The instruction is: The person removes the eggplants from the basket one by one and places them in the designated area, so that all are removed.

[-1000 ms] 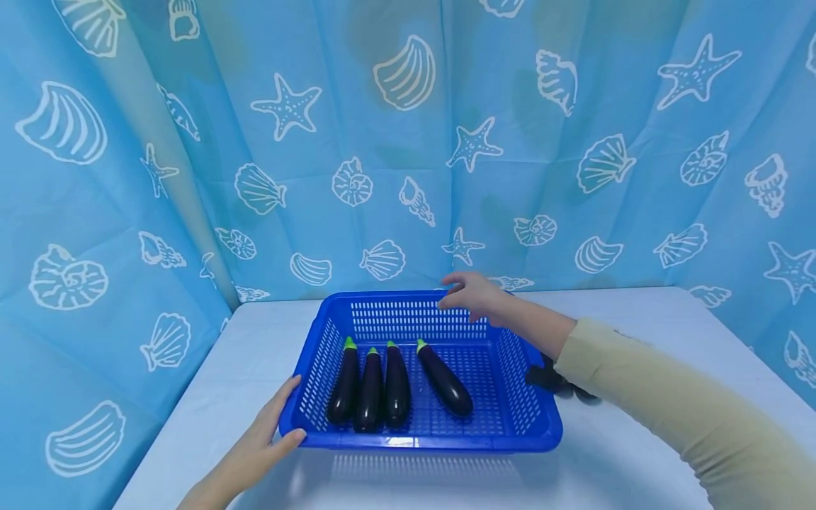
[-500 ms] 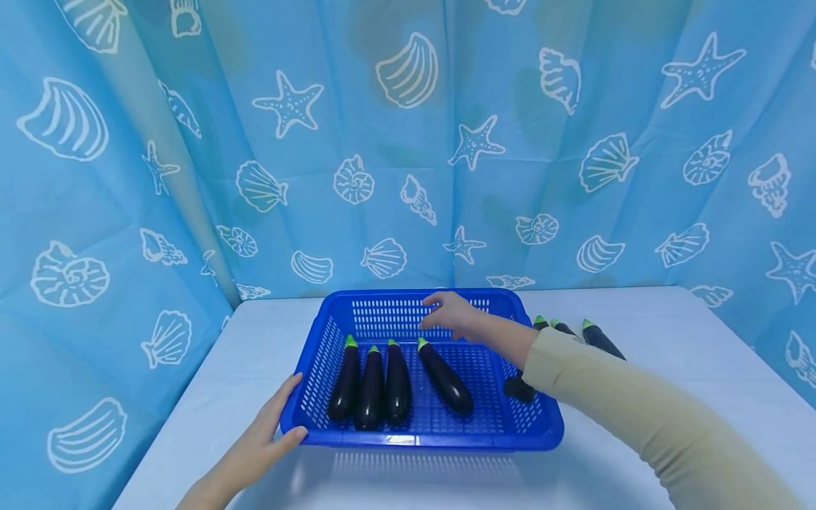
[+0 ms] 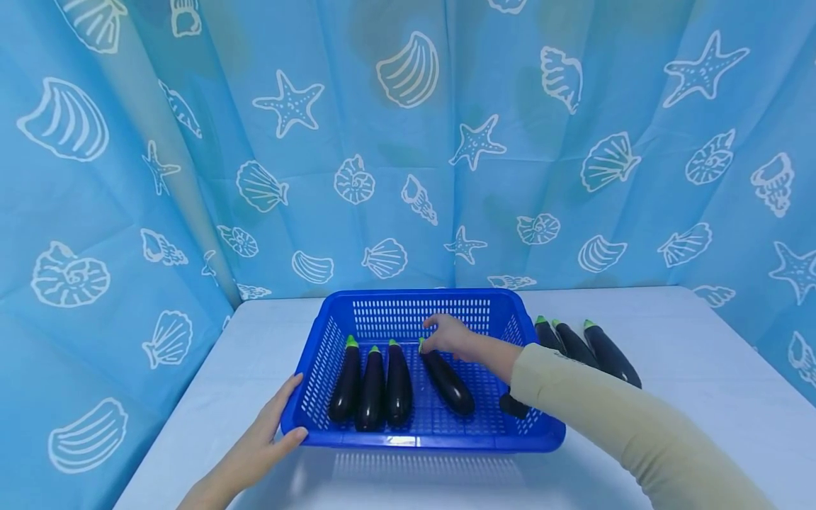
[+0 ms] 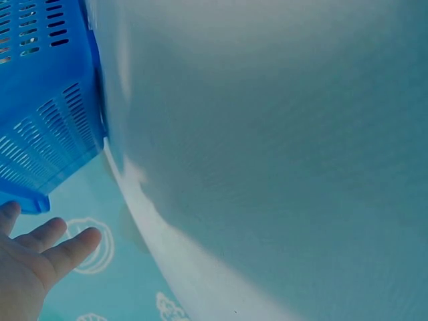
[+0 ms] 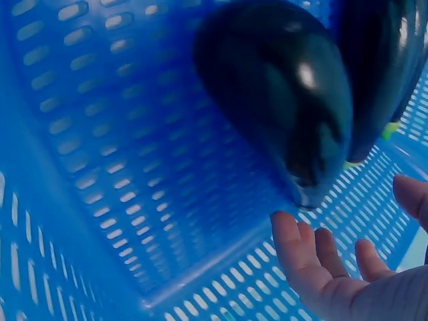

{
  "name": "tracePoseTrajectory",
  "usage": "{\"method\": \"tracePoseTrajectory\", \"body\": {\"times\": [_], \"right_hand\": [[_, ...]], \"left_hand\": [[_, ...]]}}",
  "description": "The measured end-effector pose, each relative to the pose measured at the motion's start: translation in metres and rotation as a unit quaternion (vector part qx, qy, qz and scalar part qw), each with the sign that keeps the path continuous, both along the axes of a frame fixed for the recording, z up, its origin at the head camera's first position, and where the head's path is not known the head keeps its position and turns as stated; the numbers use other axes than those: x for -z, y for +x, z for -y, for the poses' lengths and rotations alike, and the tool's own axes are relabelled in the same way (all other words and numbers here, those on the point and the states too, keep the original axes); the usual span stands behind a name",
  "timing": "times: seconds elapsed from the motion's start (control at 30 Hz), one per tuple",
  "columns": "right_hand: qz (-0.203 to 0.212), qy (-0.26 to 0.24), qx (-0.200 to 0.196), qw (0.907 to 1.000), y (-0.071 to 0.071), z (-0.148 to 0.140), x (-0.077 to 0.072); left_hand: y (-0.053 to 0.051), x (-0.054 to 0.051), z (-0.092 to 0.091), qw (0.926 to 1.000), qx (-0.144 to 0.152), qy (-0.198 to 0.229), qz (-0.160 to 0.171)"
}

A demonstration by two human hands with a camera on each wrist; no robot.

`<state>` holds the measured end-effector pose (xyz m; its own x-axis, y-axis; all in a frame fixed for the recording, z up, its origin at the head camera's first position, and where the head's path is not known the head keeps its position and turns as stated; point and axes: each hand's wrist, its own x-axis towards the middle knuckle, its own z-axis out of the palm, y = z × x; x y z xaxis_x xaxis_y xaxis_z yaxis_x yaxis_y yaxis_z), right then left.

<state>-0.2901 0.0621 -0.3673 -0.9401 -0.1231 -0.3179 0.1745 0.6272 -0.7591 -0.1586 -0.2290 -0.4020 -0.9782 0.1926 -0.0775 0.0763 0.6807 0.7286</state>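
A blue plastic basket (image 3: 421,443) holds several dark purple eggplants. Three lie side by side at the left, the middle one (image 3: 371,393) among them. Apart from these, a single eggplant (image 3: 449,382) slants toward the right. Over its green stem end hovers my right hand (image 3: 449,336), with fingers spread and loosely bent; the right wrist view shows the fingers (image 5: 294,254) close to that tip, not wrapped round it. My left hand (image 3: 264,425) rests with extended fingers against the basket's left side near the front corner. Part of it also shows in the left wrist view.
Outside the basket to the right, three more eggplants lie on the white table (image 3: 688,368), the outermost eggplant (image 3: 612,354) partly behind the sleeve. A black strap device (image 3: 513,406) hangs under the right wrist. Blue shell-print curtain (image 3: 408,142) stands behind.
My right hand has moved from above the basket's back rim left and down to the lone eggplant's stem end. The eggplants on the right have come into view. My left hand stays put.
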Motion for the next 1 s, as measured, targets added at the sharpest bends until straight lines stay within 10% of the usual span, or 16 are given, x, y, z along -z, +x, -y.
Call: {"method": "tracePoseTrajectory", "body": {"times": [1.0], "right_hand": [[0.04,0.036,-0.014,0.9984,0.006,0.0,0.02]], "left_hand": [[-0.001,0.0,0.0,1.0,0.004,0.0,0.002]]}}
